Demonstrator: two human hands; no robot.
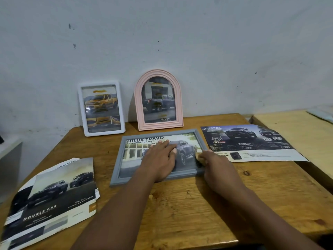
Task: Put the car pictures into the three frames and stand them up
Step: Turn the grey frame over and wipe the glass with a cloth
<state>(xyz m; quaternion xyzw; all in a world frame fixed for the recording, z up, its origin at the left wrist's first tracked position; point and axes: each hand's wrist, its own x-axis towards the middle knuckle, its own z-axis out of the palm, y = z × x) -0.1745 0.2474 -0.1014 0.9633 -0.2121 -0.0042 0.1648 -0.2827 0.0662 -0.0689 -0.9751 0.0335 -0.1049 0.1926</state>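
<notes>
left hand (160,157) lies flat-fingered on the filled grey frame (115,177), right hand (214,159) pinches its edge, so tipping it upright seems next.

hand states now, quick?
Left hand: open, flat on the gray frame.
Right hand: grips the gray frame's right edge.

a flat frame (117,159) lies on the table (198,204), left hand (160,157) on it, right hand (214,163) at its right rim. behind it two frames stand against the wall (180,33), arched frame (160,125) right of plain frame (105,132). brochure (54,195) left, sheet (252,141) right.
</notes>
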